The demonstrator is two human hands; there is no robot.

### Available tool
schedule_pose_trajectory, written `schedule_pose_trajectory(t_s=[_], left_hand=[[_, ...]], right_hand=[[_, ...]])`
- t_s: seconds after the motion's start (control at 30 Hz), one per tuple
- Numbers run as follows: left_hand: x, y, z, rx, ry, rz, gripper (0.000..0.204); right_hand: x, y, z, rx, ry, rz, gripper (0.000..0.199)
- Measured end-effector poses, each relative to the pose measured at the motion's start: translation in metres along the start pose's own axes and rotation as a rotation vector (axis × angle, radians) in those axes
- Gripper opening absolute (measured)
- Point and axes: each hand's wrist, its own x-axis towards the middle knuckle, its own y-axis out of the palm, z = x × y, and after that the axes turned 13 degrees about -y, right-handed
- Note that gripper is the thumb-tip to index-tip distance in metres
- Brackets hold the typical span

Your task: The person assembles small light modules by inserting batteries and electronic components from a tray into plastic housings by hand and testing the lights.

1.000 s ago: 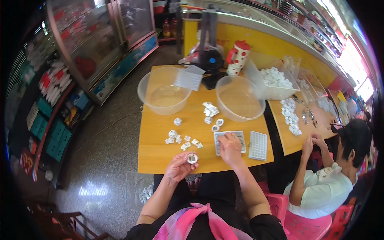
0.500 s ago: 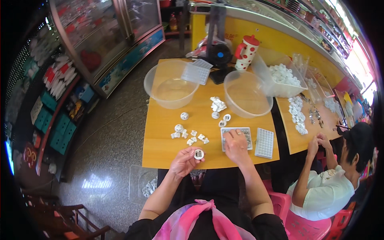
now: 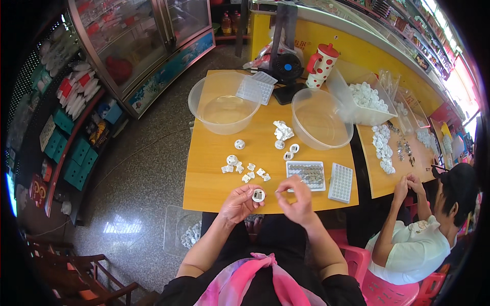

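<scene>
Near the table's front edge, my left hand (image 3: pixel 239 203) pinches a small round white plastic housing (image 3: pixel 259 195) with a dark recess facing up. My right hand (image 3: pixel 297 202) is just right of it, thumb and forefinger closed on a small grey piece (image 3: pixel 277 192); its exact kind is too small to tell. Behind my right hand lies a white tray (image 3: pixel 321 189) holding rows of grey round button-like discs (image 3: pixel 309 173). Small white plastic parts (image 3: pixel 250 175) lie scattered beyond my left hand, with round white housings (image 3: pixel 231 160) among and behind them.
A second white grid tray (image 3: pixel 339 182) is at the right edge. Two clear bowls (image 3: pixel 224 128) (image 3: pixel 317 140), a dotted jug (image 3: pixel 322 65) and a small black fan (image 3: pixel 287 67) stand farther back. A co-worker (image 3: pixel 416 237) sits right at another table (image 3: pixel 375 184) with white parts.
My right hand has left the tray and moved left toward the housing, with a small grey piece between its fingertips. My left hand still holds the housing. The view has shifted slightly.
</scene>
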Motion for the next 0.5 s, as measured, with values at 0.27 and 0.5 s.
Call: schedule_pose_trajectory(t_s=[0.27, 0.5], left_hand=[[0.002, 0.004, 0.003, 0.017, -0.005, -0.019, 0.026], [0.002, 0.002, 0.002, 0.017, -0.014, 0.031, 0.018]], right_hand=[[0.007, 0.024, 0.007, -0.131, -0.276, 0.091, 0.034], [0.015, 0.021, 0.018, -0.221, -0.269, 0.239, 0.032]])
